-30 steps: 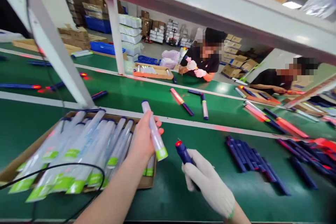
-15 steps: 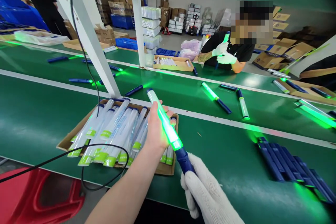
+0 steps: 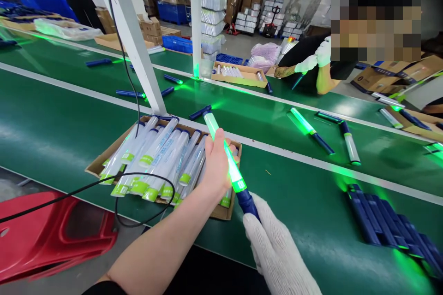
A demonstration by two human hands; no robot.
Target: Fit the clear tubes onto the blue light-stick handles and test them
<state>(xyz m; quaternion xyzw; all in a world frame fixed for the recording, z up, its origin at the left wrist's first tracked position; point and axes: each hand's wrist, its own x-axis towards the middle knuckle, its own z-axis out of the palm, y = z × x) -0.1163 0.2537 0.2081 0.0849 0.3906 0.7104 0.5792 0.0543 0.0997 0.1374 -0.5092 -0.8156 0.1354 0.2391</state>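
Note:
My bare left hand [image 3: 215,166] is wrapped round a translucent tube [image 3: 223,152] that glows green. The tube sits on a dark blue handle [image 3: 247,202], which my white-gloved right hand [image 3: 277,249] grips from below. Together they form one light stick, tilted up and away over the green belt [image 3: 294,212]. Just left of my left hand a shallow cardboard tray [image 3: 104,166] holds several clear tubes with green ends [image 3: 155,161].
A stack of several blue handles [image 3: 384,221] lies at the right on the belt. Finished sticks [image 3: 311,129] lie on the far belt. A white post [image 3: 134,41] and a black cable [image 3: 114,193] stand by the tray. A red bin [image 3: 44,235] is below left. Across the belt a person's gloved hands [image 3: 316,57] work.
A second ago the tube and the red-lit handle were apart; they came together, the stick now glows green, and the view has shifted down and right.

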